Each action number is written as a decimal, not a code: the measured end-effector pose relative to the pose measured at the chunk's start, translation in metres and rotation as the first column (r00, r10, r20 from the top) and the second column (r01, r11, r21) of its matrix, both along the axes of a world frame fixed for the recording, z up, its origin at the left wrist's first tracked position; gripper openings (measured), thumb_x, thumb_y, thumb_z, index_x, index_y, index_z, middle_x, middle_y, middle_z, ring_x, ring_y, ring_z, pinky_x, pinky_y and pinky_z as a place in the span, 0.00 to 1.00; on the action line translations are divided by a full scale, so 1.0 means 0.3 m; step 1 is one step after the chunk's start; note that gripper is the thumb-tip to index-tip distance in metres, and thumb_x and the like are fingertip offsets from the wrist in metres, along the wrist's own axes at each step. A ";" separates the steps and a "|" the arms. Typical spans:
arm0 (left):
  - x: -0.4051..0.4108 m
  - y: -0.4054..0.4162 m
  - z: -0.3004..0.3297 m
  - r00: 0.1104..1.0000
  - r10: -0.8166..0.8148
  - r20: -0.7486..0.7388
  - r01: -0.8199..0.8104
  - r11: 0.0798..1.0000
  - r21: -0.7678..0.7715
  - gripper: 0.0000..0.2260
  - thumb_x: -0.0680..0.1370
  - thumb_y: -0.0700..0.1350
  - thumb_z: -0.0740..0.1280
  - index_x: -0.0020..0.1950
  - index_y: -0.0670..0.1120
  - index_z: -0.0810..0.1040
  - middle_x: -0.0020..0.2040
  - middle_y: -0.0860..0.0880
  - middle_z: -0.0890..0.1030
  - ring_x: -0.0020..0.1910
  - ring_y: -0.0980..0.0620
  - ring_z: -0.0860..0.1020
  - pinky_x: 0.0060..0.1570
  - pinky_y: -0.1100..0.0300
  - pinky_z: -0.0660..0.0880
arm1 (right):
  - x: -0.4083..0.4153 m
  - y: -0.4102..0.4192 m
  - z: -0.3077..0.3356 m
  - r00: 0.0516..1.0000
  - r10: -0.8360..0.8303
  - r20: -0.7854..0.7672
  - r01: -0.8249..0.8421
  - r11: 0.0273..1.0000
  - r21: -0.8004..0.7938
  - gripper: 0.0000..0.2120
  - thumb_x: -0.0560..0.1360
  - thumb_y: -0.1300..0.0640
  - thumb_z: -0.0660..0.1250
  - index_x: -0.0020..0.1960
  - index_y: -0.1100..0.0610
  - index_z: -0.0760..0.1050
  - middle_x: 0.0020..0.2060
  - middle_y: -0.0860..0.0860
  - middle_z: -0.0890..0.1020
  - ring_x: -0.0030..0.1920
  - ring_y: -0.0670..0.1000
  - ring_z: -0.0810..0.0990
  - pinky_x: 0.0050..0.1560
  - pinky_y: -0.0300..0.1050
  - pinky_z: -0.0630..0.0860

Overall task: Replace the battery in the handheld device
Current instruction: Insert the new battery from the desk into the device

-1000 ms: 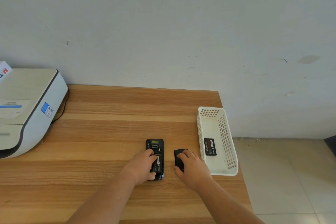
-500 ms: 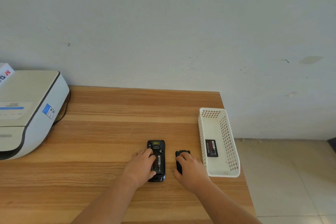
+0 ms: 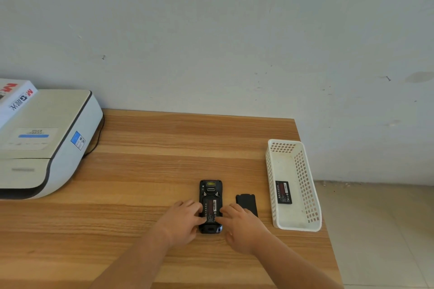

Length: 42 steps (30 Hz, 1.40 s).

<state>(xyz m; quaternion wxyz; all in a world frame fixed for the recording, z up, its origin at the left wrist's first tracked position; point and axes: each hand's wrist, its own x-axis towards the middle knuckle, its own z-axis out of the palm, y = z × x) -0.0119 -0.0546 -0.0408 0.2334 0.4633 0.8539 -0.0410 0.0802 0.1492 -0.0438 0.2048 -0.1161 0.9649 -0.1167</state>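
Note:
A black handheld device [image 3: 210, 189] lies face down on the wooden table [image 3: 152, 148] with its back open. A battery with a red label [image 3: 212, 209] sits in its compartment. My left hand [image 3: 182, 222] rests against the device's left side, thumb on the battery's lower edge. My right hand [image 3: 242, 225] touches the battery's right edge with its fingertips. The black back cover [image 3: 246, 202] lies flat just right of the device, nobody touching it. A second battery [image 3: 283, 192] lies inside the white basket [image 3: 310, 195].
A large white printer [image 3: 42, 143] with a box on top fills the table's left side, its black cable trailing behind. The basket stands at the table's right edge, with tiled floor beyond. A plain wall rises behind the table.
My right hand has left the back cover and moved left onto the battery in the device. The cover now lies uncovered. My left hand stays at the device.

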 end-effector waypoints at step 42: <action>-0.068 0.134 -0.059 0.782 0.614 0.103 -0.623 0.774 0.117 0.11 0.81 0.55 0.62 0.57 0.50 0.76 0.56 0.52 0.76 0.59 0.52 0.72 0.62 0.55 0.70 | -0.167 -0.065 -0.071 0.886 -0.462 -0.041 0.463 0.886 0.030 0.14 0.79 0.43 0.60 0.59 0.51 0.74 0.60 0.48 0.72 0.61 0.50 0.69 0.64 0.50 0.66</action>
